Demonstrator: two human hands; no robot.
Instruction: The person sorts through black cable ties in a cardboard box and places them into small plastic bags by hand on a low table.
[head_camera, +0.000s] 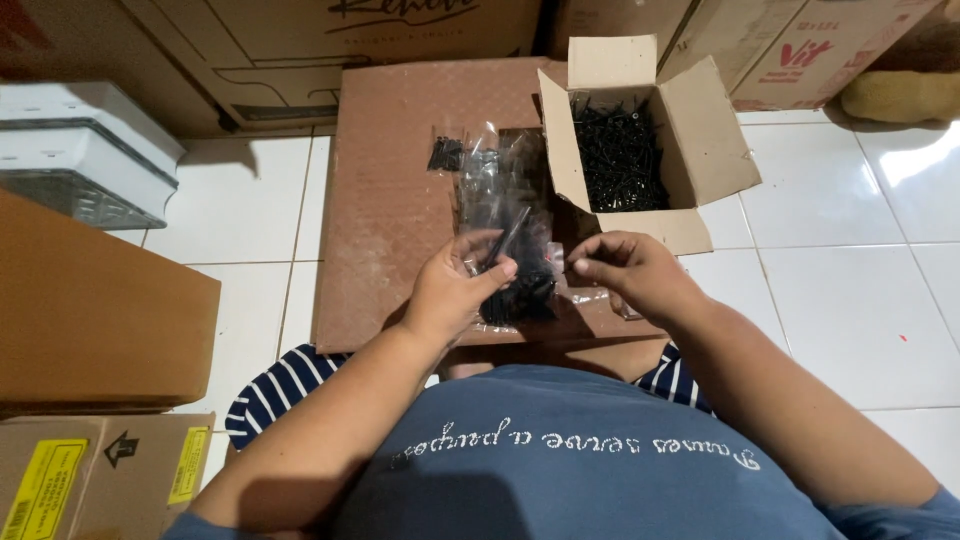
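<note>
White floor tiles (850, 300) carry a flat sheet of brown cardboard (390, 200), with larger cartons (300, 50) stacked along the far edge. On the sheet's right side stands a small open cardboard box (700, 150), flaps spread, part-filled with loose black screws (620, 160). Left hand (455, 290) is closed around a clear plastic bag (515, 270) holding black screws, thumb and fingers pinching its upper part, just above the cardboard sheet. Right hand (625, 270) is just beside it, fingertips drawn together in a narrow pinch at the bag's right edge; what they grip is too small to tell. More clear bags (495, 170) lie beyond the hands, beside a small filled packet (446, 153). A white plastic container (80, 150) sits on the far left.
</note>
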